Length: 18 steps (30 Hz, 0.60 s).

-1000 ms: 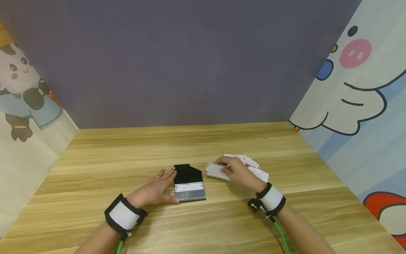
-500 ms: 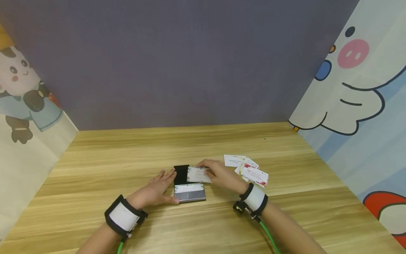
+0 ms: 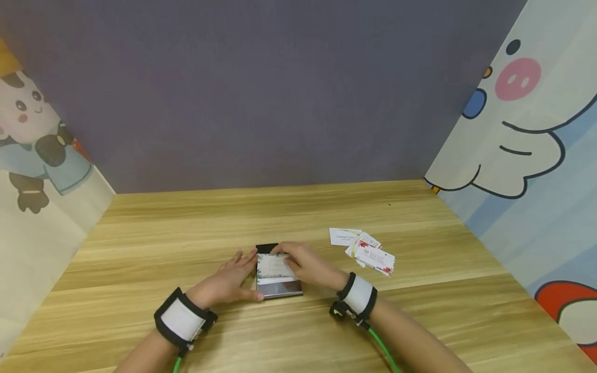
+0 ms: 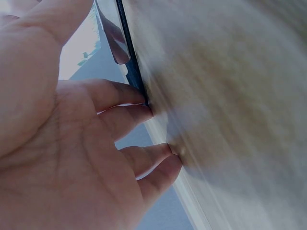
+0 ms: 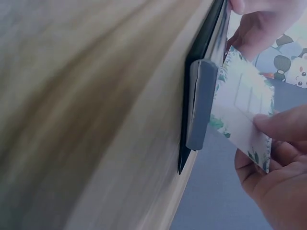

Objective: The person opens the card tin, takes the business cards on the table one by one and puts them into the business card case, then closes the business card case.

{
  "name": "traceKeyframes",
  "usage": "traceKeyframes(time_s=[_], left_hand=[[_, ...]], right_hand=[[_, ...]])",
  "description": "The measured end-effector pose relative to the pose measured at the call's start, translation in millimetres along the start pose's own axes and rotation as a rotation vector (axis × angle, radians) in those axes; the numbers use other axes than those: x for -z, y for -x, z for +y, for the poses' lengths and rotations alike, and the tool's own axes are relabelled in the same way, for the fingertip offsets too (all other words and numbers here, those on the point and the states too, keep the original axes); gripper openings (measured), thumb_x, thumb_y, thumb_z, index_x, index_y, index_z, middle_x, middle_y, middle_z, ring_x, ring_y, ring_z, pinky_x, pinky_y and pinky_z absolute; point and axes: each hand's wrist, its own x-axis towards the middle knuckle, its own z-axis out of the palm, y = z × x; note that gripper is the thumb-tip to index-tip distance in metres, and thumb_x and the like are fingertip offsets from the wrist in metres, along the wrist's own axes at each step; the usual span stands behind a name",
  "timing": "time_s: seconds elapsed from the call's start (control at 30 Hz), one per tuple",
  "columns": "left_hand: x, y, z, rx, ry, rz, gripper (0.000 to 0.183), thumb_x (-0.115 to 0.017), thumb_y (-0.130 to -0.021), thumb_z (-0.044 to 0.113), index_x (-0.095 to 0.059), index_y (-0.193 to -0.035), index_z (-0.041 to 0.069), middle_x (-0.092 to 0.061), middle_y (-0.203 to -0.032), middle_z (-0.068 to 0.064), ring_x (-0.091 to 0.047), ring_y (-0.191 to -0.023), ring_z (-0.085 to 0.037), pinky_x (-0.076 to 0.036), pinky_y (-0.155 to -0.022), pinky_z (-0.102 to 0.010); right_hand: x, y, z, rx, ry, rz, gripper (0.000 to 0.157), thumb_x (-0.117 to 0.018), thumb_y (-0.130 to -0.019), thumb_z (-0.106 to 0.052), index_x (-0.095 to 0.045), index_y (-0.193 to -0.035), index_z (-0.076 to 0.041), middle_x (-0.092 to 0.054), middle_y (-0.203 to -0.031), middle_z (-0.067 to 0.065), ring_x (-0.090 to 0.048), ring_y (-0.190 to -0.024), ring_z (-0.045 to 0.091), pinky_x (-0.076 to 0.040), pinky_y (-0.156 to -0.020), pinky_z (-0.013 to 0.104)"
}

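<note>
"Two hands, two jobs, it seems. Your left hand (image 3: 228,281) lies beside the case (image 3: 282,290), thumb at the near left corner."

"Am I gripping it?"

"No. Your fingers are stretched out, not wrapped round it. They touch its left side, probably as a stop, so it can't skid across the tabletop (image 3: 186,223)."

"And my right hand (image 3: 308,267)?"

"That one pinches the card (image 5: 242,96), thumb on the face, fingers behind. You have it by one end, which leaves the other end free to aim."

"Where is the card exactly?"

"Over the case, tilted, behind the shiny front. Whether the two touch, I can't tell."

"Why lay the flap (image 3: 264,248) back?"

"Folded away on the far side, it leaves the pocket uncovered and gives your right fingers room, I'd judge."

"What about the loose cards (image 3: 374,257)?"

"They lie overlapped to the right of the case, well apart from it: within easy reach, I'd guess, yet out of your working space."
</note>
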Motion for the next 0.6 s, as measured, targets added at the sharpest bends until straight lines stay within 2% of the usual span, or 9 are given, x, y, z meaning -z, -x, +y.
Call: traceKeyframes(time_s=[0.07,0.27,0.37,0.47,0.6], left_hand=[[-0.3,-0.1,-0.3,-0.003,-0.001,0.001,0.095,-0.064,-0.074,0.050,-0.024,-0.140,-0.006,-0.017,-0.151,-0.022,-0.007,-0.132,-0.050,-0.015,-0.103,-0.070],[-0.6,0.1,-1.5,-0.009,0.001,0.006,0.095,-0.065,-0.075,0.049,-0.023,-0.140,-0.006,-0.016,-0.151,-0.022,-0.007,-0.132,-0.049,-0.014,-0.104,-0.069],[-0.8,0.2,-1.9,-0.013,0.001,0.006,0.095,-0.064,-0.075,0.049,-0.023,-0.140,-0.005,-0.017,-0.151,-0.022,-0.007,-0.132,-0.049,-0.014,-0.104,-0.070],[-0.6,0.4,-1.9,-0.013,0.004,0.002,0.095,-0.064,-0.075,0.050,-0.023,-0.140,-0.005,-0.017,-0.151,-0.021,-0.007,-0.132,-0.049,-0.015,-0.103,-0.070],[-0.3,0.4,-1.9,-0.012,0.006,-0.001,0.094,-0.064,-0.075,0.050,-0.024,-0.140,-0.005,-0.017,-0.151,-0.021,-0.007,-0.132,-0.049,-0.015,-0.103,-0.070]], right_hand=[[-1.7,-0.1,0.8,0.000,0.004,-0.012,0.034,-0.049,-0.084,0.010,-0.058,-0.112,-0.007,-0.064,-0.113,0.009,-0.057,-0.093,0.011,-0.053,-0.081,0.029],[-3.6,0.7,2.5,-0.002,0.049,-0.072,0.035,-0.050,-0.082,0.009,-0.057,-0.114,-0.006,-0.063,-0.112,0.008,-0.055,-0.089,0.013,-0.052,-0.078,0.029],[-3.2,2.1,1.4,-0.027,0.084,-0.113,0.036,-0.053,-0.083,0.005,-0.055,-0.118,-0.006,-0.060,-0.117,0.010,-0.054,-0.100,0.017,-0.051,-0.087,0.035],[-3.0,3.3,0.8,-0.044,0.113,-0.144,0.038,-0.055,-0.084,0.002,-0.053,-0.120,-0.007,-0.057,-0.118,0.012,-0.051,-0.106,0.020,-0.049,-0.090,0.038],[-3.5,4.6,0.8,-0.041,0.137,-0.163,0.039,-0.057,-0.083,-0.001,-0.053,-0.122,-0.005,-0.053,-0.107,0.010,-0.050,-0.087,0.015,-0.052,-0.076,0.030]])
